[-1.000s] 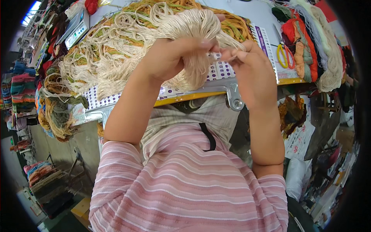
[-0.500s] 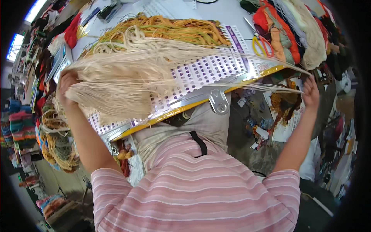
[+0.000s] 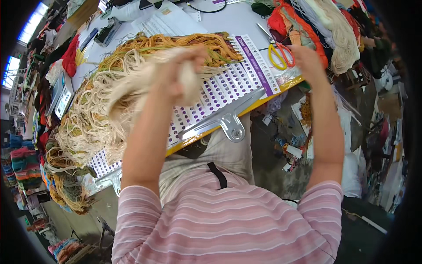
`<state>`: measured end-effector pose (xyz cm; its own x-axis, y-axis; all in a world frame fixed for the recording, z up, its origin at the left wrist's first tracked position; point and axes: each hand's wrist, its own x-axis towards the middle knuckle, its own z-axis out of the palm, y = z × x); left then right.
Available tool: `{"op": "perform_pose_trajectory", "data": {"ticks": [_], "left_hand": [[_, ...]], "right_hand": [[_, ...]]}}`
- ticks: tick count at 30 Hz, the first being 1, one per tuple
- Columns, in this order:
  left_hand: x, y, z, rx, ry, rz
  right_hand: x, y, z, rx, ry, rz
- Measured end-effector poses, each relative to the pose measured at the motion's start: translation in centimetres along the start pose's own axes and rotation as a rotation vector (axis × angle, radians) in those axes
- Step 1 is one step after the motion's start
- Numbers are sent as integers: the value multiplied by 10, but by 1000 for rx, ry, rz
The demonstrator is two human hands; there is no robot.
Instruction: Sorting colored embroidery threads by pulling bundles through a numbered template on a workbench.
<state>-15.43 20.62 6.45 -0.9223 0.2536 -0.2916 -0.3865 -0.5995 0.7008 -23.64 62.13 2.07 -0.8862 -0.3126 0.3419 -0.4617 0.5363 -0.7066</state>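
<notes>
My left hand (image 3: 184,70), blurred by motion, is closed around a bundle of cream yarn (image 3: 132,86). A pale loop of it hangs below the fingers. The bundle lies over a perforated white card with purple bands (image 3: 257,66), on a yellow-edged board (image 3: 290,83) with metal clips (image 3: 233,127). More cream strands spread to the left. Orange-gold yarn (image 3: 193,40) lies along the card's far side. My right hand (image 3: 306,61) is beside the red and yellow handles of the scissors (image 3: 277,57); its fingers are blurred and partly hidden, so I cannot tell whether it touches them.
Coloured yarn skeins (image 3: 338,39) are heaped at the far right of the white table. Papers (image 3: 165,20) and a black stapler-like tool (image 3: 107,31) lie at the back. Mixed yarn (image 3: 70,193) hangs at the left. Scraps (image 3: 292,152) litter the floor.
My left hand has swung inward to the right with the cream yarn. My right hand has moved up and left toward the scissors; the strands stretched between the hands are no longer taut.
</notes>
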Motion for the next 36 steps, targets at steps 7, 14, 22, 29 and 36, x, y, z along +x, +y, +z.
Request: {"op": "perform_pose_trajectory", "data": {"ticks": [7, 14, 22, 29, 36], "left_hand": [[55, -87, 15, 176, 169, -260], [84, -94, 29, 466, 252, -210], [95, -97, 19, 607, 239, -188], [86, -78, 18, 1010, 412, -160], [38, -1, -35, -37, 368, 134]], "right_hand": [[18, -55, 153, 264, -194, 471], [20, -47, 169, 219, -17, 455], [-1, -56, 162, 11, -11, 98], [-7, -52, 152, 113, -54, 299], [-3, -76, 151, -289, -60, 159]]}}
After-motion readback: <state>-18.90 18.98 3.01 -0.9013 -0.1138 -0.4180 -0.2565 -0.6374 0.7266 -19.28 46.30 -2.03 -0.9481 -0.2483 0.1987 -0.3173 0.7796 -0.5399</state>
